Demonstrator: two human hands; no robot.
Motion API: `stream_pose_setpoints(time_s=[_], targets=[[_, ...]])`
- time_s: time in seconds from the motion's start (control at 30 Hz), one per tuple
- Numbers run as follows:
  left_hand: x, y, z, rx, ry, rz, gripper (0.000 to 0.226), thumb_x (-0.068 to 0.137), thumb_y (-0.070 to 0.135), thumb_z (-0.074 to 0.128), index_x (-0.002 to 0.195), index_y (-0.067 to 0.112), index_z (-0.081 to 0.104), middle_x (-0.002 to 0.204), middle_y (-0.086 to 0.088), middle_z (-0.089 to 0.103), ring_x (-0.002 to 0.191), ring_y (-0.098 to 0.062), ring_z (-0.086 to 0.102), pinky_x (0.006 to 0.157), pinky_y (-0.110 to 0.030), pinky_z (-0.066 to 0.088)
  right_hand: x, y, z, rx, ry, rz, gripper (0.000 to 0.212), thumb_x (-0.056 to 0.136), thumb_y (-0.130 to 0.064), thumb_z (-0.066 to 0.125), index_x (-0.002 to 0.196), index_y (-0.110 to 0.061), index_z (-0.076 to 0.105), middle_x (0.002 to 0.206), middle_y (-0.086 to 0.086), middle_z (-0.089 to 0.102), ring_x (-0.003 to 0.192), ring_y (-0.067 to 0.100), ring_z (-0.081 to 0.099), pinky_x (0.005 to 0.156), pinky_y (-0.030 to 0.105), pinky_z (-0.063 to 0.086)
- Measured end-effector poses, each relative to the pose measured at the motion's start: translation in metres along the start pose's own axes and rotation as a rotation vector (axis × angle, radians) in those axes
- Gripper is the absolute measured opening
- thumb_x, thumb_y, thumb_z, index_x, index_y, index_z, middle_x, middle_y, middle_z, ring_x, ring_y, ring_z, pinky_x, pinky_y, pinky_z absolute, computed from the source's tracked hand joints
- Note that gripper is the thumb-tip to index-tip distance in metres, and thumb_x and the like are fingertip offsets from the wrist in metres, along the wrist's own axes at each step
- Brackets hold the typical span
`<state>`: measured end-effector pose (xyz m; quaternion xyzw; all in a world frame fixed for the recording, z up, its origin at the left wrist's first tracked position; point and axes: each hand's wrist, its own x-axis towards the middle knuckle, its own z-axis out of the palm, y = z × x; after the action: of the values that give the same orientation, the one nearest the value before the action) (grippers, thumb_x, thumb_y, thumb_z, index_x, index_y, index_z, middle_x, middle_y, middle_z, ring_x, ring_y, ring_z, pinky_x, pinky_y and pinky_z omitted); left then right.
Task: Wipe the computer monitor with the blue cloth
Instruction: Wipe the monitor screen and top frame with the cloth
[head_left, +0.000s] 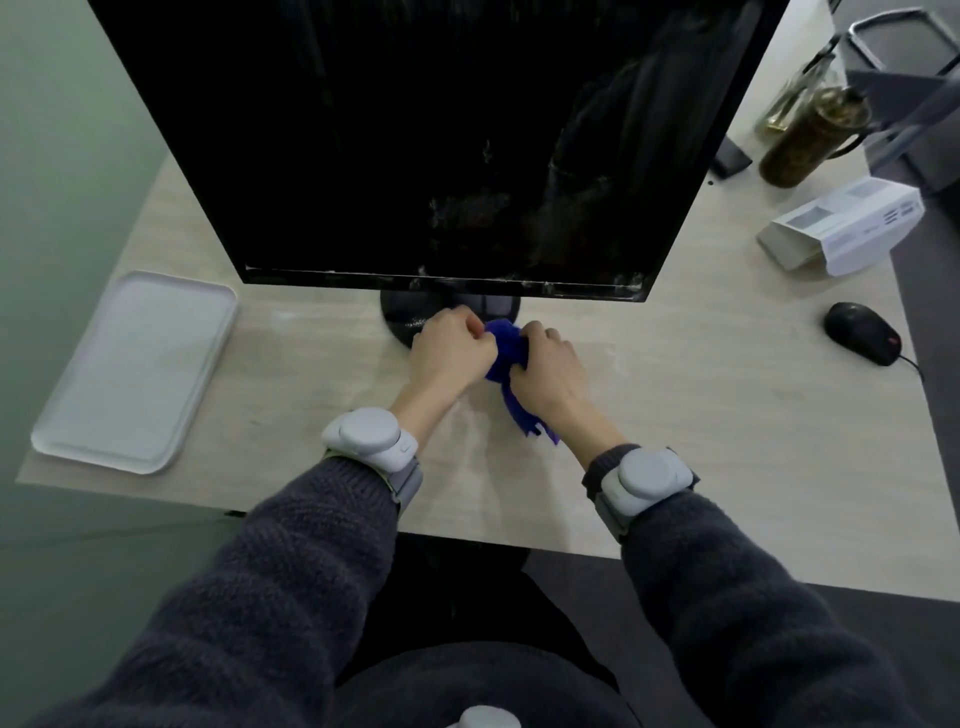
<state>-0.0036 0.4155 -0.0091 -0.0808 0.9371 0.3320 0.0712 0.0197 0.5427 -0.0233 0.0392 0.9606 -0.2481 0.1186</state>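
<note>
The computer monitor (415, 140) stands on the desk with a dark screen; whitish smears show near its lower right part and along the bottom bezel. Its round black base (402, 317) sits just behind my hands. The blue cloth (503, 348) is bunched between both hands above the desk, and a tail of it hangs down toward my right wrist. My left hand (449, 348) grips the cloth's left side with closed fingers. My right hand (548, 369) holds its right side. Most of the cloth is hidden inside the hands.
A white tray (135, 374) lies at the desk's left front. A black mouse (862, 332) with its cable sits at the right. A white box (841, 223), a dark glass bottle (810, 137) and a black phone (730, 158) are at the back right.
</note>
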Motion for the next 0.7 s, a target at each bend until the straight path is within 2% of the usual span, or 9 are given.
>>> stream_pose_setpoints(time_s=[0.07,0.13,0.23,0.37,0.47,0.53,0.63,0.7], targets=[[0.002,-0.002,-0.007,-0.113,0.077,-0.050,0.012,0.085,0.024,0.056,0.086,0.014,0.063,0.086,-0.003,0.066,0.075,-0.017,0.057,0.067,-0.028,0.045,0.000,-0.010,-0.008,0.044,0.097,-0.026,0.040,0.082,-0.018,0.055,0.121,-0.013,0.046,0.114,0.011,0.053,0.099,0.030,0.049,0.072,0.039,0.046],[0.005,-0.004,-0.017,-0.216,0.139,-0.106,0.010,0.086,0.024,0.055,0.082,0.016,0.060,0.078,0.000,0.061,0.072,-0.015,0.053,0.065,-0.025,0.038,-0.002,-0.019,-0.015,0.063,0.180,-0.051,0.042,0.080,-0.022,0.056,0.121,-0.014,0.047,0.116,0.008,0.051,0.101,0.027,0.049,0.070,0.036,0.046],[0.013,-0.004,-0.036,-0.291,0.230,-0.111,0.012,0.088,0.025,0.053,0.084,0.016,0.059,0.077,0.003,0.057,0.071,-0.015,0.051,0.064,-0.025,0.035,-0.001,-0.037,-0.028,0.084,0.307,-0.102,0.041,0.081,-0.026,0.056,0.119,-0.015,0.047,0.117,0.005,0.048,0.099,0.025,0.051,0.066,0.033,0.044],[0.035,0.007,-0.081,-0.397,0.369,0.009,0.019,0.089,0.025,0.049,0.084,0.011,0.060,0.077,-0.001,0.060,0.071,-0.018,0.054,0.064,-0.025,0.036,0.008,-0.079,-0.061,0.139,0.532,-0.212,0.043,0.079,-0.025,0.059,0.118,-0.015,0.047,0.114,0.004,0.048,0.095,0.022,0.054,0.061,0.028,0.037],[0.053,0.023,-0.123,-0.433,0.464,0.111,0.018,0.089,0.025,0.047,0.079,0.015,0.057,0.074,0.002,0.057,0.068,-0.012,0.052,0.062,-0.021,0.032,0.019,-0.116,-0.094,0.166,0.659,-0.276,0.046,0.079,-0.023,0.061,0.122,-0.013,0.048,0.116,0.006,0.049,0.095,0.021,0.054,0.059,0.028,0.038],[0.062,0.032,-0.149,-0.444,0.509,0.183,0.017,0.089,0.025,0.046,0.077,0.016,0.055,0.075,0.002,0.057,0.068,-0.012,0.051,0.062,-0.022,0.033,0.026,-0.138,-0.114,0.180,0.733,-0.305,0.047,0.079,-0.021,0.061,0.123,-0.013,0.048,0.117,0.006,0.048,0.096,0.021,0.054,0.058,0.028,0.038],[0.074,0.040,-0.185,-0.397,0.618,0.327,0.018,0.088,0.020,0.045,0.083,0.009,0.058,0.086,-0.006,0.058,0.081,-0.019,0.053,0.072,-0.029,0.040,0.033,-0.165,-0.138,0.188,0.809,-0.330,0.050,0.080,-0.020,0.059,0.127,-0.015,0.046,0.120,0.007,0.046,0.099,0.021,0.052,0.060,0.030,0.040],[0.085,0.043,-0.209,-0.314,0.744,0.396,0.016,0.086,0.017,0.046,0.088,0.008,0.059,0.097,-0.010,0.058,0.092,-0.024,0.051,0.080,-0.026,0.033,0.037,-0.180,-0.150,0.183,0.849,-0.348,0.052,0.081,-0.021,0.058,0.130,-0.018,0.043,0.122,0.007,0.044,0.100,0.020,0.052,0.061,0.031,0.042]])
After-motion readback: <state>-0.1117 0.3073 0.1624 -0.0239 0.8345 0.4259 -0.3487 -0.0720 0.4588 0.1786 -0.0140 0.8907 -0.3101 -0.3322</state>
